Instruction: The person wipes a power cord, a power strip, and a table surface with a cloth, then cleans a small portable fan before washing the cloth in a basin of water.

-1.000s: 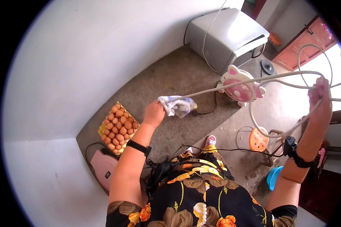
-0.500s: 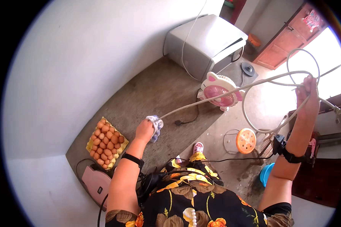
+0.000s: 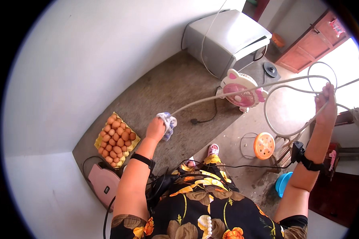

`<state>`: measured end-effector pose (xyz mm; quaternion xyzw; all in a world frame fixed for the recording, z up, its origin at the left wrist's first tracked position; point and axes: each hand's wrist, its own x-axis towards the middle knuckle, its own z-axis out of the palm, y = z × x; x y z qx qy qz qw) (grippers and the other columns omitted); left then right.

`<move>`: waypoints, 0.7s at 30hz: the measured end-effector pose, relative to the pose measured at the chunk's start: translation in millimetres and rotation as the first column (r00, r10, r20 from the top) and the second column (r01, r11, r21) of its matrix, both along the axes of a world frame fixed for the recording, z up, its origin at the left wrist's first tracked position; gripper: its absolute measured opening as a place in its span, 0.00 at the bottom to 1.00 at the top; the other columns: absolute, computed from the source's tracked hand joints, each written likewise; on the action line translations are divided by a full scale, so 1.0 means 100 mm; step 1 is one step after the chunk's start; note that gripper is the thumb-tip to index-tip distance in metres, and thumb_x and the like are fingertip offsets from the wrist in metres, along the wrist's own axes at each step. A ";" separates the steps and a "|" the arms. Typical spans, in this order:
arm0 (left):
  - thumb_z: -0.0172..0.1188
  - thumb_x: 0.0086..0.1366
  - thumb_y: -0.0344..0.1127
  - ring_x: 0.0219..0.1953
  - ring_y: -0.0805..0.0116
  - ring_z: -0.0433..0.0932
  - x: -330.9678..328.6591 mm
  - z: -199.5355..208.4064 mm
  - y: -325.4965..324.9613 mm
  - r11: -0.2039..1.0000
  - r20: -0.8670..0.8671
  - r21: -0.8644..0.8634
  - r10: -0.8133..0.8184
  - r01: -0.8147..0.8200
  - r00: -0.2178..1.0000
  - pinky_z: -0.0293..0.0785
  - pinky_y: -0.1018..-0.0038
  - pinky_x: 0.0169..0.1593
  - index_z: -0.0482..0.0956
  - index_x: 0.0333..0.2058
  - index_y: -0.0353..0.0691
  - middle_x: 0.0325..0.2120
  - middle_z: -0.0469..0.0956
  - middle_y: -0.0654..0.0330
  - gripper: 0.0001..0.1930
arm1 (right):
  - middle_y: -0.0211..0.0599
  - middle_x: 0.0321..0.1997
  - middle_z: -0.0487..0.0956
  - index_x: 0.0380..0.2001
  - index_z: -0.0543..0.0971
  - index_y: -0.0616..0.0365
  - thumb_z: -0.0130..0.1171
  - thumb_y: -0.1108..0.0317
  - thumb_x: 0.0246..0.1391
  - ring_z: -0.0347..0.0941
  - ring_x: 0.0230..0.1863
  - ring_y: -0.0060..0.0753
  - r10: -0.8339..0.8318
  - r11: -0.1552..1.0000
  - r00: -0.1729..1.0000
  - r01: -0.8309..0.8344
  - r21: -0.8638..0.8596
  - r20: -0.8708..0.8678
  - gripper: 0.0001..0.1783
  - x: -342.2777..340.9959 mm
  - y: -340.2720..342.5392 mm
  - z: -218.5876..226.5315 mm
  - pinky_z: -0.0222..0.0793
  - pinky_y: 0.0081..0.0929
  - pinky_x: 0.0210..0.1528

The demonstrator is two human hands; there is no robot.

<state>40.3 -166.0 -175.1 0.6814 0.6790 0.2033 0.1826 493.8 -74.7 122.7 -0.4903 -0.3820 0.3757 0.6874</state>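
My left hand (image 3: 155, 128) is closed round a crumpled white and purple cloth (image 3: 169, 126), which wraps the end of a pale cable (image 3: 211, 98). From the cloth the cable runs up and to the right across the view. Raised at the far right, my right hand (image 3: 326, 104) is closed on the same cable, with its loops hanging to the left of and above the fingers. A plug-like end (image 3: 358, 116) dangles blurred just right of that wrist. Between the hands, the cable passes in front of a pink and white fan (image 3: 239, 89).
Brown eggs in a yellow tray (image 3: 135, 144) and a pink appliance (image 3: 103, 184) sit on the grey counter (image 3: 147, 93) at left. A grey metal-topped cabinet (image 3: 227, 32) stands at its far end. An orange stool (image 3: 264, 145) and a blue bucket (image 3: 282, 184) are on the floor.
The room has shifted slightly in view. Both hands keep their hold, and the cable still stretches between them; its hanging loops have swung a little.
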 end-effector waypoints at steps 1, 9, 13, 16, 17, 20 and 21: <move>0.47 0.53 0.33 0.33 0.49 0.71 -0.02 0.02 0.00 1.000 0.001 -0.018 0.019 -0.019 1.000 0.69 0.61 0.36 0.73 0.32 0.36 0.31 0.73 0.47 0.10 | 0.18 0.21 0.62 0.33 0.71 0.55 0.50 0.60 0.54 0.51 0.17 0.09 -0.011 0.999 1.000 0.011 -0.041 -0.008 0.10 0.02 0.01 -0.07 0.50 0.10 0.21; 0.44 0.58 0.36 0.34 0.50 0.73 -0.31 0.07 -0.05 0.974 0.351 -0.023 0.217 -0.224 0.911 0.68 0.64 0.36 0.73 0.31 0.34 0.32 0.74 0.46 0.12 | 0.25 0.26 0.69 0.36 0.70 0.58 0.50 0.64 0.52 0.61 0.23 0.13 0.482 0.865 0.801 -0.373 -0.335 0.354 0.10 -0.66 -0.08 -0.99 0.58 0.11 0.25; 0.42 0.62 0.34 0.36 0.68 0.73 -0.17 0.31 -0.07 0.947 0.841 -0.224 0.308 -0.232 0.445 0.68 0.75 0.40 0.73 0.35 0.35 0.33 0.74 0.59 0.12 | 0.30 0.32 0.73 0.38 0.70 0.57 0.48 0.65 0.53 0.67 0.30 0.20 0.821 0.560 0.519 -0.656 -0.506 0.236 0.10 -1.37 -0.22 -1.72 0.64 0.17 0.32; 0.42 0.62 0.34 0.35 0.67 0.73 -0.05 0.53 -0.11 0.942 0.952 -0.301 0.287 -0.147 -0.109 0.70 0.72 0.39 0.73 0.34 0.34 0.31 0.75 0.57 0.12 | 0.31 0.34 0.73 0.39 0.69 0.58 0.48 0.63 0.54 0.69 0.36 0.23 0.934 0.328 0.347 -0.750 -0.574 0.080 0.12 -1.79 -0.45 -2.01 0.66 0.21 0.38; 0.42 0.62 0.34 0.35 0.66 0.74 -0.04 0.59 -0.10 0.924 0.930 -0.347 0.317 -0.162 -0.188 0.71 0.71 0.39 0.72 0.35 0.35 0.30 0.74 0.56 0.11 | 0.31 0.35 0.73 0.40 0.70 0.59 0.48 0.64 0.54 0.68 0.36 0.22 0.966 0.247 0.234 -0.715 -0.654 0.109 0.13 -1.89 -0.49 -2.06 0.65 0.20 0.39; 0.42 0.62 0.35 0.34 0.65 0.74 -0.06 0.58 -0.15 0.925 0.916 -0.330 0.266 -0.187 -0.301 0.72 0.70 0.38 0.72 0.35 0.34 0.31 0.74 0.55 0.12 | 0.31 0.36 0.73 0.41 0.70 0.62 0.48 0.63 0.54 0.68 0.38 0.20 0.972 0.046 0.176 -0.794 -0.606 -0.157 0.15 -2.01 -0.64 -2.37 0.64 0.18 0.42; 0.43 0.61 0.35 0.33 0.65 0.74 -0.07 0.55 -0.17 0.912 0.899 -0.361 0.284 -0.197 -0.334 0.72 0.69 0.38 0.72 0.33 0.35 0.31 0.74 0.55 0.11 | 0.31 0.37 0.73 0.41 0.70 0.62 0.48 0.63 0.54 0.68 0.38 0.21 0.928 0.030 0.231 -0.830 -0.557 -0.293 0.16 -2.05 -0.67 -2.40 0.63 0.19 0.43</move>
